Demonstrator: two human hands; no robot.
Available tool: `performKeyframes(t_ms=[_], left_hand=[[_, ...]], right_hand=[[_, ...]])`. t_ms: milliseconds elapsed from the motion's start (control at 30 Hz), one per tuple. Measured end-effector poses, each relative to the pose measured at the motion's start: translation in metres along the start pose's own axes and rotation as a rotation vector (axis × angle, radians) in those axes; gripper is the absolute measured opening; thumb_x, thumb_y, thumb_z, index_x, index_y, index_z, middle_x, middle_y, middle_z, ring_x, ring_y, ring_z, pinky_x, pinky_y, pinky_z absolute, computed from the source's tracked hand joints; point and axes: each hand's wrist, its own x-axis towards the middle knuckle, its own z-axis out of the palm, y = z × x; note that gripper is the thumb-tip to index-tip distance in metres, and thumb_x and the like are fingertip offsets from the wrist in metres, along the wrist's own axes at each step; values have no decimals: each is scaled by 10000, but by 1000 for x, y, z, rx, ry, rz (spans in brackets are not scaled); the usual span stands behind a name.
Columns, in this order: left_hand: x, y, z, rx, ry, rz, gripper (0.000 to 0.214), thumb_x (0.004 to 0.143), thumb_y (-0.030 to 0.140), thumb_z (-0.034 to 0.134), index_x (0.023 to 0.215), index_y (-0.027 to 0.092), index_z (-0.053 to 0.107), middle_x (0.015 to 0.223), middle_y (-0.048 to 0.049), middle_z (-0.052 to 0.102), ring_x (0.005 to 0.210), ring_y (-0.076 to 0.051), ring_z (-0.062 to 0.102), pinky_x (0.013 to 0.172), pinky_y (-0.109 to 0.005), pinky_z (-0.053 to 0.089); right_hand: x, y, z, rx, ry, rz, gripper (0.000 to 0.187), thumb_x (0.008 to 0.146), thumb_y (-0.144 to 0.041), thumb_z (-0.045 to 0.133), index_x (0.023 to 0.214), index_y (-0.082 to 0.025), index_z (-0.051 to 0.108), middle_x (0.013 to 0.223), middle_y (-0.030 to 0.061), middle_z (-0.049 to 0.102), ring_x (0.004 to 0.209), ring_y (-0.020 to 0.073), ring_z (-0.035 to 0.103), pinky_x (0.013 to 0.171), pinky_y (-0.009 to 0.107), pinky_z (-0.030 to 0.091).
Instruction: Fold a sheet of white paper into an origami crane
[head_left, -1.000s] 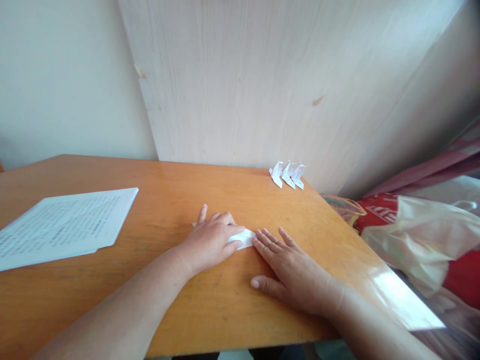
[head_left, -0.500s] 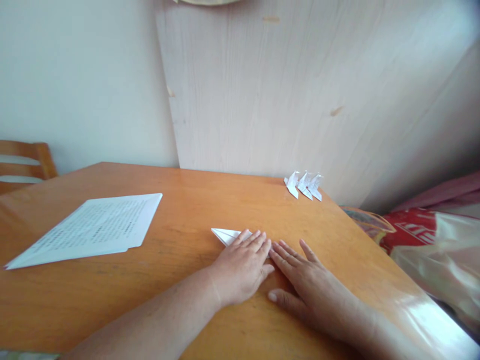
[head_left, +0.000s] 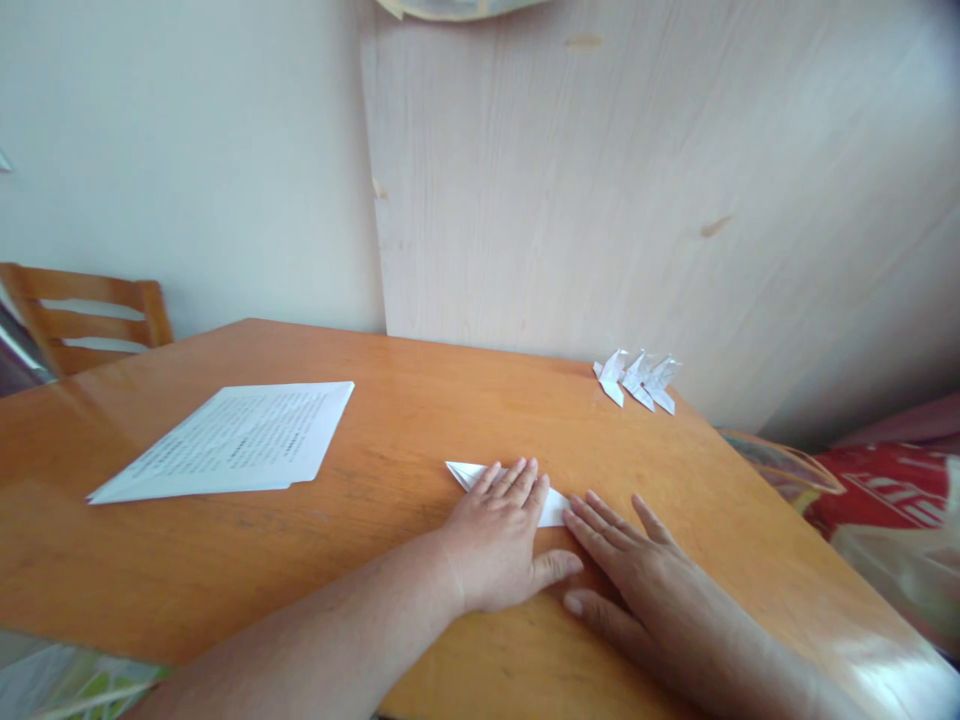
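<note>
The table carries all the paper; its far edge meets a pale panel. A stack of printed sheets lies flat towards the far left corner, well apart from both arms, presumably so that it stays out of the hands' way. The left hand is palm down and open, fingers extended and close together across the middle of a folded paper strip, thumb spread towards the right hand. It grips nothing; the flat fingers appear to press the layers against the table. The right hand is likewise open and palm down, little finger and thumb splayed, its fingertips at the strip's right end, probably to stop it sliding. The strip lies between the far and near edges, its pointed left end exposed. Three small folded pieces stand in a row at the far right corner, apparently set aside.
</note>
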Motion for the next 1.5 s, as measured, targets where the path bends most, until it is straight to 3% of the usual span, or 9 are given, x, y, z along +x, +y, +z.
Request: performKeyframes(t_ms=[133,267,367,533,767,967,1167,1300,1500], left_hand=[[3,-8,-2,32,60,8,821,975,690,209,1563,120,269,1643,-161,217,1535,-279,151,1230,-483,137],[9,-22,-6,80,111,21,554,1044,396,263,1501,100,367,1605,-168,332,1514,-252,234,1220,-462,162],[11,-31,-8,126,181,28,436,984,245,397,1402,159,484,1571,-123,408,1491,-264,281,1214,-491,153],[12,-35,-18,190,329,-28,359,901,328,608,1241,214,589,1386,-105,570,1352,-321,428,1127,-503,296],[12,-25,-23,191,292,-82,147,942,264,520,933,198,651,1007,-87,655,932,-265,613,800,-403,459],[11,-17,-15,150,247,-2,189,947,311,536,880,192,667,1010,-96,654,942,-269,601,814,-404,468],[11,-16,-13,171,214,18,187,957,295,523,883,199,665,1015,-96,648,959,-280,589,834,-430,456],[10,-15,-14,174,218,8,142,951,284,530,954,212,653,1041,-88,641,1001,-281,583,849,-427,440],[10,-12,-16,197,195,-9,137,952,290,526,995,210,629,1056,-88,639,1016,-290,573,880,-451,422]], right_hand=[[1,4,3,-1,12,-10,695,954,-597,496,1558,-288,348,1579,85,393,1466,345,327,1207,648,138],[2,3,-1,14,25,-1,689,951,-583,510,1547,-265,375,1568,84,418,1446,344,360,1205,636,157],[3,-3,-8,26,45,7,616,941,-535,554,1472,-228,500,1507,99,504,1389,338,430,1188,597,235],[6,-17,-19,102,57,-20,401,927,-455,611,1276,-261,653,1258,78,658,1133,283,572,1002,460,451],[4,-34,-25,203,9,-154,345,912,-493,632,1145,-243,682,1071,65,660,971,251,562,877,402,456],[6,-36,-23,206,-15,-200,427,900,-534,627,1189,-221,653,1080,76,658,950,254,561,870,403,449],[7,-35,-31,243,-16,-171,182,940,-375,594,1014,-231,677,1021,39,683,933,211,602,859,350,468],[26,-19,-38,320,51,-75,205,976,-308,521,1022,-249,712,969,32,707,901,189,638,819,308,481],[99,24,-23,437,140,114,224,923,-286,536,868,-182,727,846,32,719,809,182,634,735,279,456]])
